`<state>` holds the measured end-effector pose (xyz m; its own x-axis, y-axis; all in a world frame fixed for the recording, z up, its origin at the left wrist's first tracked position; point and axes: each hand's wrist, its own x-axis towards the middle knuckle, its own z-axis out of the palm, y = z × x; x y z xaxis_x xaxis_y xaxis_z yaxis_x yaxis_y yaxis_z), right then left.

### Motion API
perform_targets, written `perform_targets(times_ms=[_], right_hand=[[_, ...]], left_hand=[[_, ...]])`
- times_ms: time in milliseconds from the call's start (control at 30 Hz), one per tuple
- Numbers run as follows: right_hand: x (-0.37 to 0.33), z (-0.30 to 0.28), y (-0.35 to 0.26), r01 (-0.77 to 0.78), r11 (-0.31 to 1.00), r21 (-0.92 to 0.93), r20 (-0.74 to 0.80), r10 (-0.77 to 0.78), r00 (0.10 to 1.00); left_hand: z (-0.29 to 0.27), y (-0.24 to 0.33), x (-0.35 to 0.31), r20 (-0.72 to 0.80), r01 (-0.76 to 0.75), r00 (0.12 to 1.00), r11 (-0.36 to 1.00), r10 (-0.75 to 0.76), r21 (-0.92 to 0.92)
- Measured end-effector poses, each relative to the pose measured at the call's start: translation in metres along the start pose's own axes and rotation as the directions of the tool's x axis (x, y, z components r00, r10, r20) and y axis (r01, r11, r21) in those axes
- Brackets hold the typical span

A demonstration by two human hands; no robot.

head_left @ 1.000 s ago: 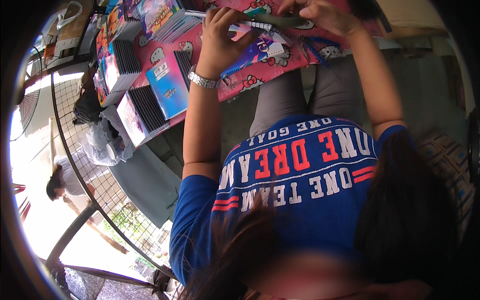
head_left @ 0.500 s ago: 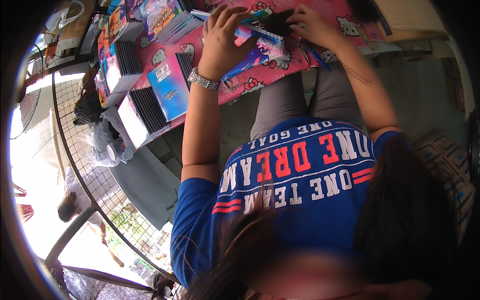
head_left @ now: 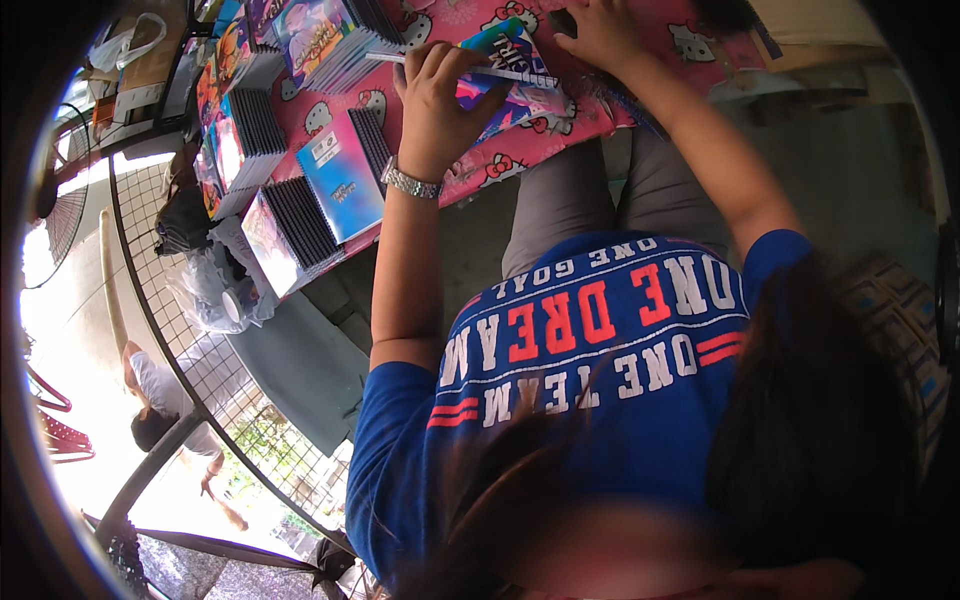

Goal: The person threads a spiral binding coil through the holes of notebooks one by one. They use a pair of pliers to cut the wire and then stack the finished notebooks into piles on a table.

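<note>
My left hand, with a metal watch on its wrist, grips the edge of a thin, colourful booklet held over the pink patterned tablecloth. More colourful booklets lie under it on the cloth. Just to the right, my right hand rests on the table with its fingers spread; its fingertips are cut off by the top edge. My blue printed shirt and grey trousers fill the lower middle of the view.
Stacks of thin books stand on the table's left part: a blue-covered stack, another behind it, one at the top. A plastic bag hangs by a wire fence. Beyond it a person walks below.
My hands have dropped from a dark object held up between them. The left now holds the booklet's edge and the right lies spread on the table.
</note>
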<state>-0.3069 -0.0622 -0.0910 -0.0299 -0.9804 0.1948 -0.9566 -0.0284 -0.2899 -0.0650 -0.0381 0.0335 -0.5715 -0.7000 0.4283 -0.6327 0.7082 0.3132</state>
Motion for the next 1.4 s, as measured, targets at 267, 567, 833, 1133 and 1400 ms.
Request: perform_targets(times_ms=[267, 567, 833, 1133, 1400], right_hand=[[-0.006, -0.100, -0.016, -0.391, -0.337, 0.857, 0.079, -0.664, 0.744], [-0.006, -0.104, -0.026, -0.324, 0.160, 0.933, 0.351, -0.607, 0.713], [-0.005, -0.102, -0.030, -0.219, -0.137, 0.966, 0.091, -0.612, 0.785], [-0.013, -0.142, -0.036, -0.378, -0.153, 0.913, 0.231, -0.569, 0.789], [-0.007, -0.134, -0.012, -0.273, 0.111, 0.956, 0.281, -0.625, 0.728]], left_hand=[[0.009, -0.012, -0.008, -0.060, -0.032, 0.998, 0.998, 0.028, -0.059], [0.009, -0.013, -0.007, -0.048, -0.029, 0.998, 0.999, 0.027, -0.032], [0.009, -0.015, -0.008, -0.094, -0.081, 0.993, 0.991, 0.071, -0.105], [0.004, -0.001, -0.002, -0.035, -0.019, 0.999, 1.000, 0.019, 0.004], [0.008, 0.003, 0.002, -0.015, -0.017, 1.000, 1.000, 0.017, -0.017]])
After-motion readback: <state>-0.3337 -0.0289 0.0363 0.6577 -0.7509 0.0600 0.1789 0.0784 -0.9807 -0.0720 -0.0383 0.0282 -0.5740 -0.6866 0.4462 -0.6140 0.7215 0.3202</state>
